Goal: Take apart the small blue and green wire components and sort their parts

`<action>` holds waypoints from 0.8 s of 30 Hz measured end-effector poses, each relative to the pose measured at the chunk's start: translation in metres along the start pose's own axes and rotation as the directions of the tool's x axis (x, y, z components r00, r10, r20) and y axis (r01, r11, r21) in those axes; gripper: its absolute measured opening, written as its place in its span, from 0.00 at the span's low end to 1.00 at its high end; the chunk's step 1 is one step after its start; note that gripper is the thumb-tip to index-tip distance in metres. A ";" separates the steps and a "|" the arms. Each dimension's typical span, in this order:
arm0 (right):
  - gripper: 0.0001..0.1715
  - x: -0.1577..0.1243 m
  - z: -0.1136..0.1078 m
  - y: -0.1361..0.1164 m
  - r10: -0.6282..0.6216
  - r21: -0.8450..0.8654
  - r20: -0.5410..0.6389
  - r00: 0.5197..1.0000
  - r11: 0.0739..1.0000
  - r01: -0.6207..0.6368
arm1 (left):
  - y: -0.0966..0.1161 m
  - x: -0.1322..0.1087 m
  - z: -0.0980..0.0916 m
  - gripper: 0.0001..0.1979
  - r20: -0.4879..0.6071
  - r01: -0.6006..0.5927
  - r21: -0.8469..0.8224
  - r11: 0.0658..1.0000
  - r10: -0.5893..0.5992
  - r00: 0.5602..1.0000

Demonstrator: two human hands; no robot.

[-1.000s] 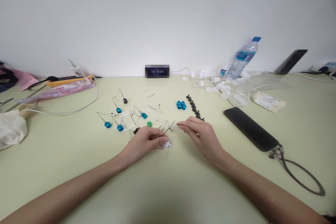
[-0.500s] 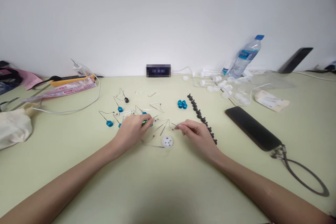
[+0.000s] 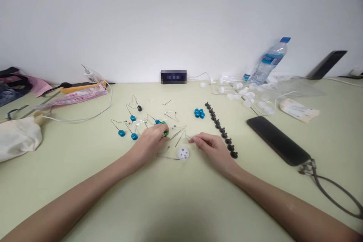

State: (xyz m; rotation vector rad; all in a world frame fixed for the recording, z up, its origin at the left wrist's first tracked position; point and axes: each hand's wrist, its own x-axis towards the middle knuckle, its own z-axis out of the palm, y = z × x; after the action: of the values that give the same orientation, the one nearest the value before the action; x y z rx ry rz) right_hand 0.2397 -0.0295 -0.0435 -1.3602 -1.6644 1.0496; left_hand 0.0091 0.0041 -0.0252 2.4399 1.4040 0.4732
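Observation:
My left hand [image 3: 153,136] is low over the table, its fingers bent around a small green piece [image 3: 165,134]. Pinched together, the fingers of my right hand [image 3: 208,145] are at the end of a thin bent wire [image 3: 185,134]; exactly what they grip is too small to tell. Between the hands lie several thin metal rods and wires. A round white disc [image 3: 183,153] with dark spots sits just below them. Blue pieces on bent wires, one of them here [image 3: 121,133], lie left of my left hand. A cluster of blue pieces [image 3: 199,113] is above my right hand.
A diagonal row of black pieces [image 3: 217,123] runs beside my right hand. Farther right are a black phone [image 3: 278,140] with a strap and a paper packet [image 3: 299,110]. A water bottle [image 3: 270,62] leans on the wall. A cream cloth [image 3: 19,138] and cables lie left.
The view has shifted slightly, so the table items appear farther right. The wires between my hands have changed position, and the green pieces by my left fingers show more.

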 end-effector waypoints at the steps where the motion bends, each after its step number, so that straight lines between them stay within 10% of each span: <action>1: 0.18 0.000 0.000 0.000 -0.002 0.005 0.000 1.000 1.000 0.002 | -0.001 0.000 0.003 0.05 0.000 -0.016 -0.004 1.000 0.016 1.000; 24: 0.19 0.000 0.000 -0.004 0.046 0.019 0.041 0.998 0.999 -0.046 | -0.004 0.007 0.002 0.13 -0.047 0.040 -0.039 0.998 -0.042 0.998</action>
State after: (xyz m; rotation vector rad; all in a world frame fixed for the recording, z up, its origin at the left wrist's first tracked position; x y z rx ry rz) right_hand 0.2383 -0.0294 -0.0396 -1.3784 -1.6545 1.1247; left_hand 0.0103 0.0121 -0.0272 2.3798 1.4469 0.5469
